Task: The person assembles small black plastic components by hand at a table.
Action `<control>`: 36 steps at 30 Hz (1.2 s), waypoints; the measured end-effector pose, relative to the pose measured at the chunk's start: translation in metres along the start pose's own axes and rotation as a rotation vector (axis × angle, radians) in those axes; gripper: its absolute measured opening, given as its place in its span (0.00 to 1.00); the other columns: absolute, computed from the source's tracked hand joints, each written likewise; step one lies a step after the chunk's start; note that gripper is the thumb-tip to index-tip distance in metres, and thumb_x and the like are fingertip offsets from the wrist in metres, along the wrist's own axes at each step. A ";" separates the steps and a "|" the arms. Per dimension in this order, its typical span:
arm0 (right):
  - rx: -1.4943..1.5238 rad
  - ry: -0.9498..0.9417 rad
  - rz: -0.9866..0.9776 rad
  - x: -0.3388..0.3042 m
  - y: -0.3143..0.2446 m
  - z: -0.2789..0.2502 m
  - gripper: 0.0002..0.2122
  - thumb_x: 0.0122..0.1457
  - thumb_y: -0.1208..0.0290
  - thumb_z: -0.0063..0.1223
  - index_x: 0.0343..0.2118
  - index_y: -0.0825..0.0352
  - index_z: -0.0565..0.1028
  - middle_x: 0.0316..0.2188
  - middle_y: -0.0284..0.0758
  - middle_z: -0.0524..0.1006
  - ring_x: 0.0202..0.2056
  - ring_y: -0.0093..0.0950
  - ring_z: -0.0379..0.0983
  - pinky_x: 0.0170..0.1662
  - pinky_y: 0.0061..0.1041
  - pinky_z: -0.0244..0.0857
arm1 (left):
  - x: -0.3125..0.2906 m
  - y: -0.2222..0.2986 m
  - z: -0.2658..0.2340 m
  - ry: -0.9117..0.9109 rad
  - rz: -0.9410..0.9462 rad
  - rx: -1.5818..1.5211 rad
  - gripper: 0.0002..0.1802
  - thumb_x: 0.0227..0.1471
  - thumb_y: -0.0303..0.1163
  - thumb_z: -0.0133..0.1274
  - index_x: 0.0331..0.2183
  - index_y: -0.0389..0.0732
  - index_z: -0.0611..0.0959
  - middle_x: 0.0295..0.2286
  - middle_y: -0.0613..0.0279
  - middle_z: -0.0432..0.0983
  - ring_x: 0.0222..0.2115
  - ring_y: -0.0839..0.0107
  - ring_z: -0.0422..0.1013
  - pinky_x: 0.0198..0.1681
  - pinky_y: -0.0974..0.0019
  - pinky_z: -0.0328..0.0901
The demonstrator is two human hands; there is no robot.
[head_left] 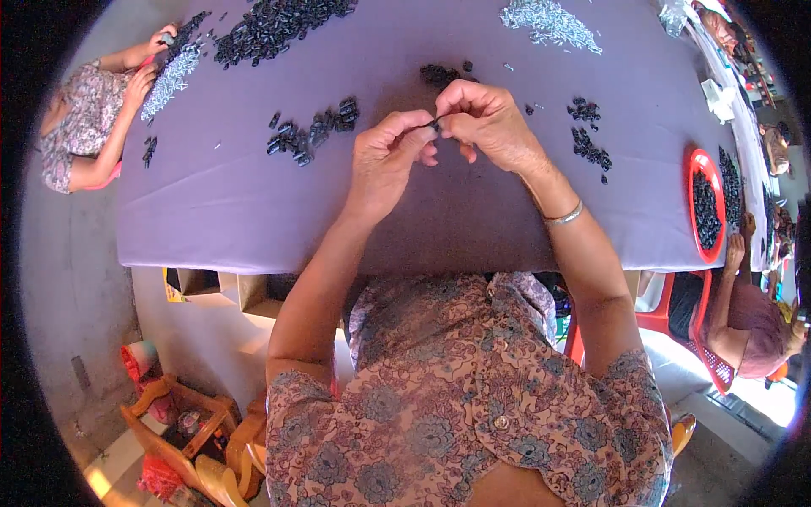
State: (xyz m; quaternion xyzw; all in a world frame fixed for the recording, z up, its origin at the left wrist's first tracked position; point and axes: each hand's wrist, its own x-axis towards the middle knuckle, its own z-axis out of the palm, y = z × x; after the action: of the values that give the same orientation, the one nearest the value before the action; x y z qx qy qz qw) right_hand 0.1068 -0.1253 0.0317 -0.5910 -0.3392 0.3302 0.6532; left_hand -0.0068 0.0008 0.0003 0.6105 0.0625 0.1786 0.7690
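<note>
My left hand [390,156] and my right hand [488,125] meet over the table, fingertips pinched together. Between them is a small black piece [436,123], mostly hidden by the fingers, so its exact kind cannot be made out. Both hands are closed on it. Just beyond my right hand lies a small heap of black parts [439,75], partly covered by it. To the left of my left hand is a loose cluster of larger black cylindrical parts [296,139]. Small groups of tiny black parts [591,149] lie to the right of my right hand.
A purple cloth covers the table [211,203]. At its far side are a large black heap [283,29] and a pile of silvery pins [551,25]. A red basket [716,245] holds black parts on the right. Other people [89,127] sit at the left and right edges.
</note>
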 end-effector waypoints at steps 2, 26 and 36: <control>-0.066 -0.008 -0.019 0.000 0.000 0.000 0.04 0.49 0.83 0.48 0.26 0.67 0.72 0.19 0.27 0.71 0.15 0.11 0.63 0.14 0.11 0.59 | 0.000 -0.001 0.000 0.016 0.010 0.030 0.07 0.51 0.22 0.49 0.34 0.31 0.78 0.29 0.62 0.72 0.25 0.76 0.71 0.28 0.73 0.69; -0.292 -0.071 -0.018 -0.003 0.004 -0.002 0.05 0.50 0.82 0.46 0.21 0.67 0.68 0.16 0.24 0.68 0.13 0.09 0.60 0.12 0.10 0.55 | -0.005 -0.010 0.003 0.087 -0.036 0.129 0.09 0.50 0.22 0.50 0.36 0.31 0.78 0.27 0.59 0.74 0.24 0.75 0.70 0.27 0.69 0.72; -0.297 -0.069 -0.064 -0.002 0.007 -0.003 0.05 0.49 0.78 0.50 0.20 0.65 0.67 0.15 0.24 0.69 0.12 0.11 0.61 0.12 0.13 0.55 | -0.006 -0.008 0.006 0.101 -0.064 0.091 0.10 0.50 0.23 0.51 0.37 0.31 0.78 0.27 0.58 0.75 0.23 0.75 0.71 0.27 0.69 0.71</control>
State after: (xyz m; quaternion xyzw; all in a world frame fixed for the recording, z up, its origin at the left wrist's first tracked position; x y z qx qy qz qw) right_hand 0.1083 -0.1282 0.0245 -0.6581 -0.4252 0.2758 0.5567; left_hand -0.0087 -0.0082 -0.0065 0.6328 0.1288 0.1814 0.7417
